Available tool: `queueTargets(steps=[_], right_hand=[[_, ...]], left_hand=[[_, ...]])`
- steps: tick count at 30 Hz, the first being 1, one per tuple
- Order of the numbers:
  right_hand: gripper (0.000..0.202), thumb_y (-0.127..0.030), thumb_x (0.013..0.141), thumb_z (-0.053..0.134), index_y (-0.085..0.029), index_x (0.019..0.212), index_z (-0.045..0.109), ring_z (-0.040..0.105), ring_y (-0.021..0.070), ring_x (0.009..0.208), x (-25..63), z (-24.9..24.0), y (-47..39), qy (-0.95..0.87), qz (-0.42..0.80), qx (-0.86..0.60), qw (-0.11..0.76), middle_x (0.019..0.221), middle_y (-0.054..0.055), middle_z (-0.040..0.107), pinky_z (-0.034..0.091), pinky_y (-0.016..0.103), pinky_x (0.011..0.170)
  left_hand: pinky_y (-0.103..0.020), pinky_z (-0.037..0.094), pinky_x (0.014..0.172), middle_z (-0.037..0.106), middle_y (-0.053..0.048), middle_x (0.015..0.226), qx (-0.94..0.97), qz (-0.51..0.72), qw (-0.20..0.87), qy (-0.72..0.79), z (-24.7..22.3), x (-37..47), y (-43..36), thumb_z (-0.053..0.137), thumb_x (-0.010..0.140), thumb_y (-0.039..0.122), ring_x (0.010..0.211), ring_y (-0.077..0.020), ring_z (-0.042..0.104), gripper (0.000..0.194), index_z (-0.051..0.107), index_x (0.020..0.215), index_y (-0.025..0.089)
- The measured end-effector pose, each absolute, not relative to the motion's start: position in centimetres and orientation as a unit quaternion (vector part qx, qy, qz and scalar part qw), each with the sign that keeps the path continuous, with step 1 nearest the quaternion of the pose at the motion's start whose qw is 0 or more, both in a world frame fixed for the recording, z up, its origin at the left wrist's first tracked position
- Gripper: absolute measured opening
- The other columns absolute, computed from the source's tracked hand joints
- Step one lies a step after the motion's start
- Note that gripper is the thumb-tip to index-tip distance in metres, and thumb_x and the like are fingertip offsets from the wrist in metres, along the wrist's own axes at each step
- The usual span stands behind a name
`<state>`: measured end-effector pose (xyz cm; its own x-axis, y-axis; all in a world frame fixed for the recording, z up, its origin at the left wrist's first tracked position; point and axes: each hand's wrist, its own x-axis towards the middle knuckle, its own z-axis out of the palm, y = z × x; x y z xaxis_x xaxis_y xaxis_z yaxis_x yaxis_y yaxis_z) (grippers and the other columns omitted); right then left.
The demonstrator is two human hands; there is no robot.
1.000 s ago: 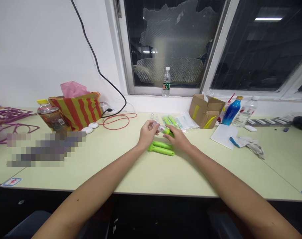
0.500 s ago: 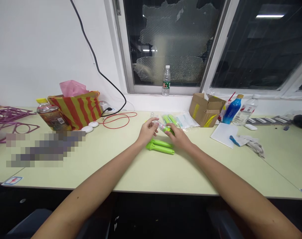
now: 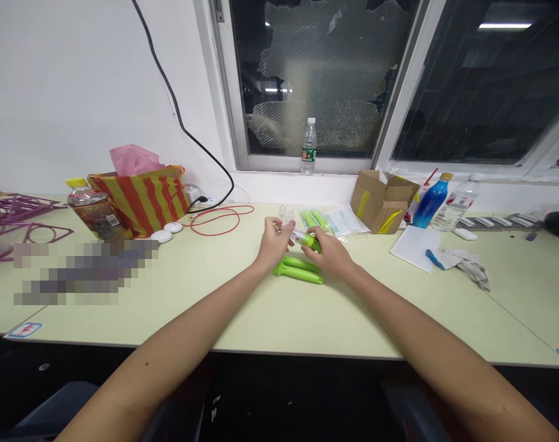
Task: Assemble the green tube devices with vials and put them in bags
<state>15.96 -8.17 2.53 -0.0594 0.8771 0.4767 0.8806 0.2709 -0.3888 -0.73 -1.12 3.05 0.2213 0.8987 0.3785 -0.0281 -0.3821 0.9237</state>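
Observation:
Over the middle of the table, my left hand [image 3: 276, 242] is closed round the clear end of a see-through plastic tube [image 3: 298, 235] with a bright green end. My right hand [image 3: 332, 250] grips that green end [image 3: 311, 240], its fingers wrapped round it. Just below my hands, green plastic handle-like pieces [image 3: 300, 274] lie side by side on the table [image 3: 279, 319]. Clear rounded plastic parts [image 3: 284, 213] show behind my left hand, partly covered by it. Beyond my right hand, green pieces [image 3: 314, 218] lie in a clear bag.
Right of the bag stand an open cardboard box [image 3: 383, 202], a blue bottle [image 3: 431, 201] and a clear bottle [image 3: 457, 205]. White paper [image 3: 413, 248] and a glove [image 3: 468, 267] lie nearer. At left are a striped tissue bag [image 3: 145, 202], a drink bottle [image 3: 95, 212] and a red cable [image 3: 215, 221].
The green end of the tube shows more plainly between my hands, and my right fingers have shifted slightly on it. The view has tilted a little. The pieces on the table have stayed put.

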Motion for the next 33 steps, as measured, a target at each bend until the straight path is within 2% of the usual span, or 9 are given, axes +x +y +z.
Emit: queueTargets(steps=[3, 6, 12, 16, 19, 22, 25, 28, 33], right_hand=[[0.038, -0.043, 0.088, 0.052, -0.023, 0.121, 0.050, 0.054, 0.0197, 0.062, 15.6, 2.6, -8.3, -0.735, -0.017, -0.599, 0.317, 0.073, 0.001, 0.062, 0.032, 0.027, 0.057], [0.039, -0.042, 0.088, 0.053, -0.023, 0.121, 0.050, 0.057, 0.0209, 0.067, 15.5, 2.8, -8.5, -0.741, -0.026, -0.597, 0.307, 0.079, 0.003, 0.065, 0.034, 0.028, 0.059], [0.046, -0.028, 0.083, 0.056, -0.017, 0.127, 0.044, 0.058, 0.0201, 0.071, 16.7, 2.8, -8.3, -0.756, 0.022, -0.570, 0.321, 0.083, 0.004, 0.066, 0.038, 0.028, 0.062], [0.036, -0.019, 0.080, 0.053, -0.015, 0.116, 0.053, 0.059, 0.0204, 0.073, 17.7, 2.7, -7.7, -0.760, 0.016, -0.568, 0.316, 0.083, 0.006, 0.066, 0.040, 0.028, 0.063], [0.030, -0.021, 0.083, 0.055, -0.015, 0.112, 0.061, 0.062, 0.0230, 0.086, 18.0, 2.6, -7.3, -0.772, 0.001, -0.552, 0.316, 0.095, 0.009, 0.069, 0.043, 0.030, 0.074], [0.038, -0.024, 0.087, 0.055, -0.015, 0.124, 0.060, 0.063, 0.0256, 0.096, 18.0, 2.6, -7.1, -0.770, -0.012, -0.557, 0.311, 0.106, 0.011, 0.071, 0.044, 0.033, 0.081], [0.045, -0.025, 0.090, 0.053, -0.015, 0.133, 0.055, 0.063, 0.0274, 0.101, 17.7, 2.7, -7.3, -0.765, -0.027, -0.566, 0.306, 0.117, 0.012, 0.069, 0.045, 0.035, 0.083], [0.047, -0.026, 0.092, 0.052, -0.021, 0.138, 0.052, 0.063, 0.0267, 0.101, 17.2, 2.8, -7.7, -0.769, -0.041, -0.562, 0.301, 0.120, 0.010, 0.068, 0.046, 0.035, 0.082], [0.046, -0.025, 0.094, 0.051, -0.024, 0.140, 0.049, 0.063, 0.0242, 0.097, 16.4, 2.9, -8.1, -0.785, -0.078, -0.554, 0.267, 0.112, 0.008, 0.068, 0.045, 0.033, 0.076]], left_hand=[[-0.023, 0.032, 0.047, 0.046, 0.005, 0.056, 0.672, 0.505, 0.368, 0.397, 3.2, -1.2, -0.9, 0.055, 0.084, 0.059, 0.049, -0.0104, 0.045, 0.041, 0.048, 0.076, 0.020], [-0.024, 0.030, 0.051, 0.041, 0.003, 0.054, 0.722, 0.479, 0.311, 0.392, 3.8, -1.6, -0.8, 0.053, 0.085, 0.059, 0.054, -0.0111, 0.040, 0.048, 0.045, 0.060, 0.018], [-0.023, 0.031, 0.051, 0.042, 0.005, 0.058, 0.765, 0.428, 0.401, 0.268, 5.5, -2.2, -0.8, 0.058, 0.084, 0.049, 0.051, -0.0092, 0.037, 0.030, 0.053, 0.079, 0.020], [-0.022, 0.037, 0.051, 0.050, 0.003, 0.068, 0.791, 0.386, 0.420, 0.222, 5.3, -2.6, -0.4, 0.060, 0.082, 0.034, 0.054, -0.0096, 0.044, 0.020, 0.057, 0.097, 0.021], [-0.024, 0.044, 0.058, 0.057, -0.004, 0.091, 0.808, 0.408, 0.364, 0.218, 4.6, -2.5, -0.4, 0.056, 0.080, 0.023, 0.065, -0.0108, 0.052, 0.015, 0.061, 0.094, 0.020], [-0.026, 0.050, 0.073, 0.059, -0.006, 0.105, 0.795, 0.438, 0.363, 0.211, 4.2, -1.9, -0.7, 0.059, 0.077, 0.020, 0.082, -0.0138, 0.058, 0.020, 0.059, 0.098, 0.020], [-0.029, 0.052, 0.073, 0.064, -0.007, 0.106, 0.726, 0.484, 0.433, 0.225, 4.3, -1.3, -1.1, 0.059, 0.082, 0.032, 0.076, -0.0124, 0.062, 0.029, 0.053, 0.108, 0.020], [-0.027, 0.049, 0.056, 0.068, -0.006, 0.082, 0.648, 0.493, 0.502, 0.292, 4.5, -1.1, -0.8, 0.053, 0.086, 0.054, 0.054, -0.0123, 0.060, 0.040, 0.053, 0.104, 0.018], [-0.026, 0.027, 0.036, 0.051, -0.005, 0.040, 0.663, 0.374, 0.489, 0.427, 4.2, -2.2, 0.5, 0.038, 0.082, 0.076, 0.030, -0.0129, 0.042, 0.066, 0.057, 0.057, 0.017]])
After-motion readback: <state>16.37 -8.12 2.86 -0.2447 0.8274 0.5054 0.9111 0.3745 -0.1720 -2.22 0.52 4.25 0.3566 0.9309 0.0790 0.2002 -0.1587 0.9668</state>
